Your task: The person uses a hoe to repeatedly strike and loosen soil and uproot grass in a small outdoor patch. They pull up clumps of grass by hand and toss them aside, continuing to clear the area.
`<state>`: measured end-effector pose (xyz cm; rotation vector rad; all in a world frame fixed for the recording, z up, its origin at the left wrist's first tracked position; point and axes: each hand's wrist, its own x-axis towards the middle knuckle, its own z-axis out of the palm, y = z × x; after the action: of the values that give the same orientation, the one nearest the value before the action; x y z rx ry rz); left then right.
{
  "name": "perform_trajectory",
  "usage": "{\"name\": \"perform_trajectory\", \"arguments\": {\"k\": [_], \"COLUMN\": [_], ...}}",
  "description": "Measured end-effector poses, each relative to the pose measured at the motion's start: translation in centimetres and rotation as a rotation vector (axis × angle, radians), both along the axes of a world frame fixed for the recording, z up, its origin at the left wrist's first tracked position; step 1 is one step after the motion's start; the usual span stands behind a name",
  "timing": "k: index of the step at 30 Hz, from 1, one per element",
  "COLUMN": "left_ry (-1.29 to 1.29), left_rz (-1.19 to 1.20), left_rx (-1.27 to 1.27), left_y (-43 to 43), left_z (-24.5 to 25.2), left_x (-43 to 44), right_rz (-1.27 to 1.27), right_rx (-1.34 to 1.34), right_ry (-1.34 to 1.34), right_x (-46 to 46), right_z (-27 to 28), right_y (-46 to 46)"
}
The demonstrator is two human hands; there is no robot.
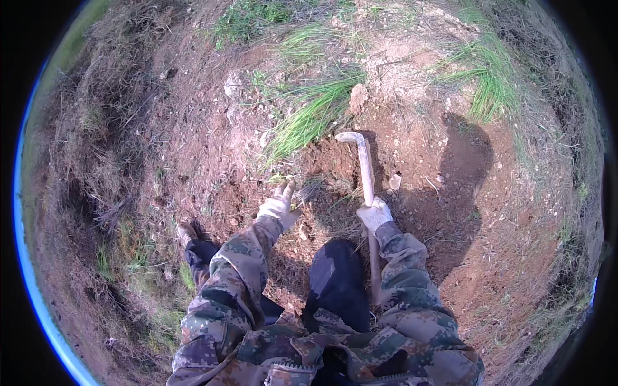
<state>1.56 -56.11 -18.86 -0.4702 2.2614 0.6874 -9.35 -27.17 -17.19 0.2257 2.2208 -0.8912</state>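
My right hand (375, 215), in a pale work glove, is closed around the wooden handle of a hoe or pick-like digging tool (365, 169). The tool's bent head points left at the far end, beside a dug patch of reddish soil (333, 161); its handle runs back past my right forearm. My left hand (281, 207), gloved too, hovers over or rests on the soil, fingers apart, holding nothing. Dry grass and roots (338, 195) lie between my hands. Just beyond the dug patch a green grass clump (314, 113) leans over.
A reddish stone or clod (358, 98) sits past the tool head, and a small pale stone (395, 182) to its right. More green grass (487, 87) grows at the far right. Dry brush (91, 125) covers the left side. My left shoe (186, 232) stands on the slope.
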Motion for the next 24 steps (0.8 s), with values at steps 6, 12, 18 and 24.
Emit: {"name": "perform_trajectory", "arguments": {"k": [6, 12, 18, 24], "left_ry": [0.123, 0.114, -0.097, -0.377], "left_rz": [-0.155, -0.663, -0.264, -0.409], "left_rx": [-0.077, -0.166, -0.024, 0.009], "left_y": [-3.4, 0.5, -0.1, -1.8], "left_z": [-1.2, -3.1, -8.8, -13.2], "left_x": [-8.2, -17.1, -12.8, 2.7], "right_rz": [-0.077, -0.301, -0.29, 0.006], "right_rx": [0.027, -0.002, -0.045, 0.107], "right_ry": [-0.255, -0.244, -0.087, -0.088], "right_x": [10.6, 8.4, 2.0, 0.5], "right_z": [5.9, 10.7, 9.5, -0.6], "right_y": [7.4, 6.5, 4.4, -1.5]}}
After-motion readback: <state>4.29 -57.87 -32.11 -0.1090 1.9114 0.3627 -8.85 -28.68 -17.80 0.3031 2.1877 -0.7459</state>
